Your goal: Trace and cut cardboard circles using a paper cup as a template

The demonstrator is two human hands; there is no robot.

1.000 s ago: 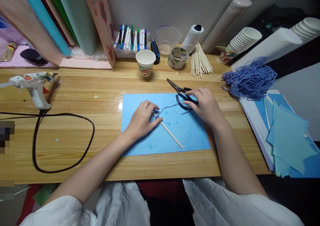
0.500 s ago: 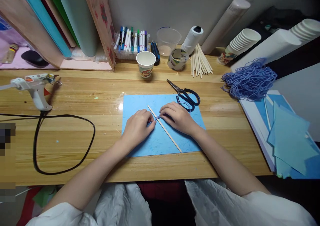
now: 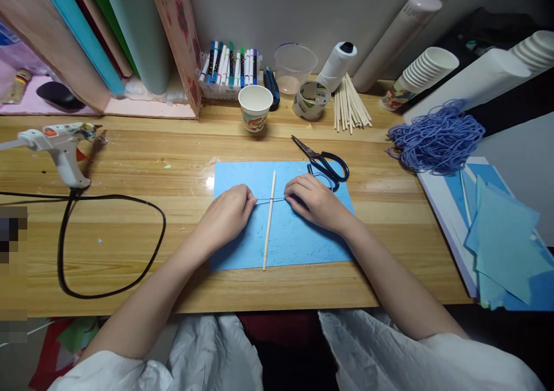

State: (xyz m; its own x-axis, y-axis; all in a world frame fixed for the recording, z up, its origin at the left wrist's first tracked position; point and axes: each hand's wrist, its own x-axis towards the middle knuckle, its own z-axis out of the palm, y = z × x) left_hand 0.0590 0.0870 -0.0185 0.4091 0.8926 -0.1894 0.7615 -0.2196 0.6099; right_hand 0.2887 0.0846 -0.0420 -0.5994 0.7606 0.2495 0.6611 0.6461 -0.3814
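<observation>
Blue cord (image 3: 279,199) in a narrow pinch of left hand (image 3: 227,211) and right hand (image 3: 312,203), drew taut across the wooden stick (image 3: 268,224); swung it from slanting to nearly straight on the blue sheet (image 3: 311,247), apparently tightening the tie.

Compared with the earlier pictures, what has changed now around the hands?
The right hand came leftward from over the scissors; the left hand drew slightly left. Both now pinch the cord, stretched between them. The stick's near end swung left. Scissors and paper cup stayed.
</observation>
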